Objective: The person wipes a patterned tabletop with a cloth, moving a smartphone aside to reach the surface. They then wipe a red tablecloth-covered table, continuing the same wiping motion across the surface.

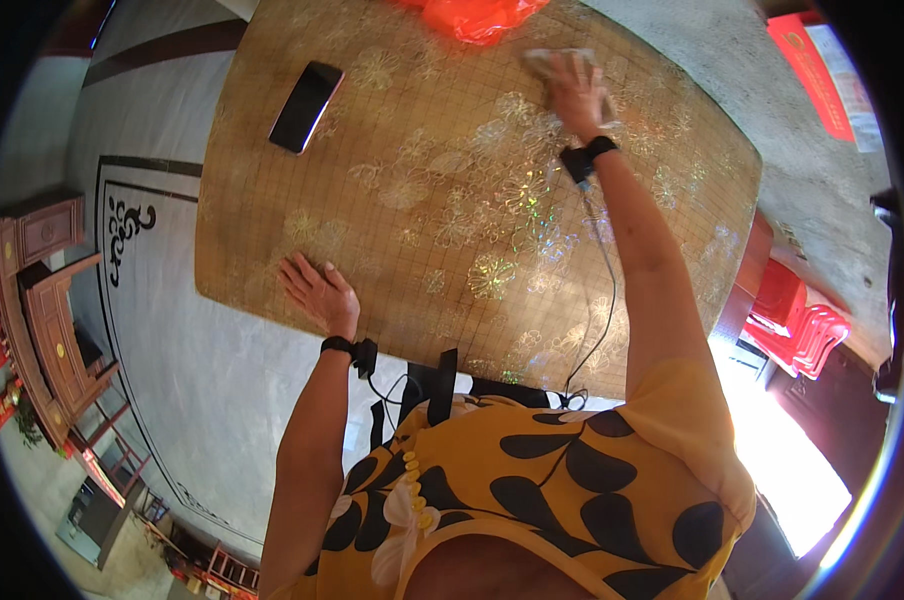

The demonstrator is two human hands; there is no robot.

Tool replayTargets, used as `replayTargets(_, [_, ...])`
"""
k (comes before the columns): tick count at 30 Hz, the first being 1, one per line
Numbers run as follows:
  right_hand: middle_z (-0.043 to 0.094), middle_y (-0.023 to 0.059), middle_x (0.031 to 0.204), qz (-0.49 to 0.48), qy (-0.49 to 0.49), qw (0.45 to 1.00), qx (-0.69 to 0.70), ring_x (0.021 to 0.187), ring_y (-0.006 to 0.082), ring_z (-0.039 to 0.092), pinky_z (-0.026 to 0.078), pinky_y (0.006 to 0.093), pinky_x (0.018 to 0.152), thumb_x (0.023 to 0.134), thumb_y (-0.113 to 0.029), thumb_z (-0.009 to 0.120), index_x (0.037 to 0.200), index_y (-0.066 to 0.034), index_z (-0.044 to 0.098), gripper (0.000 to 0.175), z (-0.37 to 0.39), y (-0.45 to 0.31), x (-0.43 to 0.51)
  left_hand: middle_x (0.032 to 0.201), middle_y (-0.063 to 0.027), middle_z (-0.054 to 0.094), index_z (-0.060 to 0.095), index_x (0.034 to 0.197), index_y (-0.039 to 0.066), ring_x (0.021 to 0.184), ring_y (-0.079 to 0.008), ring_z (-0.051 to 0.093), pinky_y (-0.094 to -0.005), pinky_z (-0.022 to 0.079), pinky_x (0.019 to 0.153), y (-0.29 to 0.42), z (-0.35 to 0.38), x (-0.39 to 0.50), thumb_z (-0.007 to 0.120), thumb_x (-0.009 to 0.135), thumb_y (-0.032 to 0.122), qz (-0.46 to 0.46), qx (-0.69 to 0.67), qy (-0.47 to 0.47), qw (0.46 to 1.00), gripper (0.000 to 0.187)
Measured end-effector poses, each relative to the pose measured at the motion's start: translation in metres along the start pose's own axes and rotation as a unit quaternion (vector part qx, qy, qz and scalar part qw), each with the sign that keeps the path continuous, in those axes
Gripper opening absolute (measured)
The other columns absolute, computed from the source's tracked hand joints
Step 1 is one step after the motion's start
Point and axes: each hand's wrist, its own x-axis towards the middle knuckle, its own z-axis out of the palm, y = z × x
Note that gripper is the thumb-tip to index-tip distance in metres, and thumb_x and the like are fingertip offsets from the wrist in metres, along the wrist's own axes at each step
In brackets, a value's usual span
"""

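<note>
A gold-brown tablecloth (392, 247) with a grid and shiny flower pattern covers the table before me. Under my right hand (577, 91), a greyish cloth (608, 111) is pressed against the far right part of the tabletop; hand and cloth are blurred. My left hand (321, 294) rests palm down near the table's near left edge, fingers spread, with nothing in it. Black bands with small devices circle both wrists, and a thin cable (608, 277) runs from the right one toward my body.
A smartphone (306, 106) with a dark screen lies on the far left of the table. An orange-red plastic bag (482, 19) sits at the far edge. Red plastic stools (804, 337) stand off to the right. Wooden furniture (54, 322) lines the left side beyond the tiled floor (197, 375).
</note>
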Motion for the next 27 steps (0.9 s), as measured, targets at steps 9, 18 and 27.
replayTargets(9, [0.012,0.005,0.174,-0.229,-0.038,0.952,0.2,0.158,0.0441,0.004,0.019,0.0639,0.125,0.104,-0.033,0.057,0.163,-0.0372,0.027,0.066,-0.122,-0.274,-0.075,0.17,-0.0224,0.019,0.031,0.161,0.007,0.156,-0.0448,0.014,-0.0587,0.012,0.125,0.001,-0.003,0.001,0.042,0.107,0.044,0.001,-0.002,0.009,1.0,0.066])
replayTargets(18, [0.022,0.0063,0.172,-0.301,-0.067,0.909,0.282,0.158,0.0442,0.014,0.022,0.0615,0.124,0.09,-0.019,0.067,0.159,-0.0326,0.038,0.076,-0.142,-0.264,-0.304,0.168,-0.0243,0.022,0.032,0.161,0.007,0.155,-0.0478,0.017,-0.061,0.016,0.124,-0.004,0.005,0.0,0.044,0.106,0.045,0.015,-0.032,0.026,0.999,0.068])
replayTargets(27, [0.04,0.007,0.164,-0.066,0.104,0.983,0.136,0.152,0.0329,0.033,0.028,0.0583,0.122,0.089,-0.009,0.065,0.149,-0.0211,0.054,0.062,-0.049,-0.047,-0.368,0.169,-0.0245,0.019,0.03,0.161,0.007,0.156,-0.048,0.015,-0.0622,0.017,0.123,-0.006,0.009,0.001,0.039,0.107,0.048,0.021,-0.004,0.022,1.0,0.069])
